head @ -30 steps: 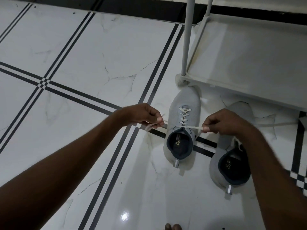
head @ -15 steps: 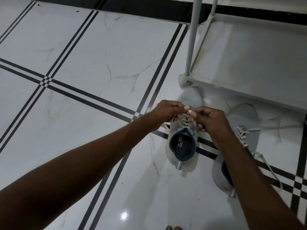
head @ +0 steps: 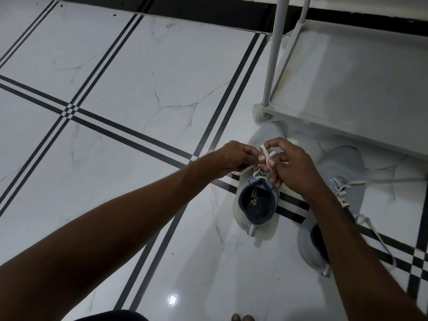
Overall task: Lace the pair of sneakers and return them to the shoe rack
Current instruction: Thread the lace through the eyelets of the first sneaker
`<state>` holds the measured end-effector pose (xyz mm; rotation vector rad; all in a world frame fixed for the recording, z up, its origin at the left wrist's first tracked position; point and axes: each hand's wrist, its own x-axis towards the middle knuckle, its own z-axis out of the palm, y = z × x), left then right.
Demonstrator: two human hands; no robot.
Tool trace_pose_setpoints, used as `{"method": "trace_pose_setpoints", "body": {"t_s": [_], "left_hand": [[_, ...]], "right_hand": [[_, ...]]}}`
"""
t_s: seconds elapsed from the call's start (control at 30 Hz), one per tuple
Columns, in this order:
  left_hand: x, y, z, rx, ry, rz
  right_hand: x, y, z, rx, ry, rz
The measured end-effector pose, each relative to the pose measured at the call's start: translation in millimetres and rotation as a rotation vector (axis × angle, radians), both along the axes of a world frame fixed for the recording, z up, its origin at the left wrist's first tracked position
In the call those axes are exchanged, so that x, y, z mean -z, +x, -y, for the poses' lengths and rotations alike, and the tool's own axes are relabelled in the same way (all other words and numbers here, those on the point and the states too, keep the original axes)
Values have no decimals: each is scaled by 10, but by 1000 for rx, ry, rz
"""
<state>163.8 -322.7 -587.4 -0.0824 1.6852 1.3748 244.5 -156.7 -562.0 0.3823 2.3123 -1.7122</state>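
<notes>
Both hands at centre-right of frame, over the tongue of the left sneaker (head: 256, 200), which stands on the tile floor (head: 139, 77) just below the rack (head: 347, 89) corner. Left hand (head: 234, 158): fingers pinched on a strand of the lace (head: 266, 156). Right hand (head: 294, 167): fingers curled round the lace's other run, a loop poking up btwn the two. Judged: bow being tied, not yet cinched. Left sneaker looks threaded to the top, eyelets mostly hidden by hands. Right sneaker (head: 342, 181), lower right, partly under the forearm: crossed lacing shows, but its loose lace (head: 375, 237) trails out over the floor, so still untied. Rack shelf in upper right bare where visible; neither shoe on it. Approx half done: finish this knot, tie 2nd shoe, shelve both. Writing: gold logo mark + small print on insole, too small to read.
</notes>
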Motion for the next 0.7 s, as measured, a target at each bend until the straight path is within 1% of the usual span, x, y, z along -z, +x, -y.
{"method": "trace_pose_setpoints", "body": {"t_s": [0.17,0.23,0.3,0.37,0.4,0.43,0.5,0.6,0.7], "left_hand": [[10,31,19,44,96,163],[26,69,3,48,101,163],[33,81,-10,6,106,147],[30,69,7,-23,124,142],[26,57,27,5,123,108],[9,50,44,59,111,44],[-47,34,57,180,53,-148],[-144,10,31,324,-139,-568],[-140,127,-73,305,-265,-913]], "right_hand": [[36,6,-6,-3,-1,7],[75,17,-8,1,-54,39],[140,36,-39,24,-130,100],[205,62,-102,72,-206,154],[233,72,-126,107,-246,170],[254,77,-141,143,-277,182],[287,74,-144,197,-308,196],[301,48,-129,231,-361,246],[261,19,-138,190,-413,304]]}}
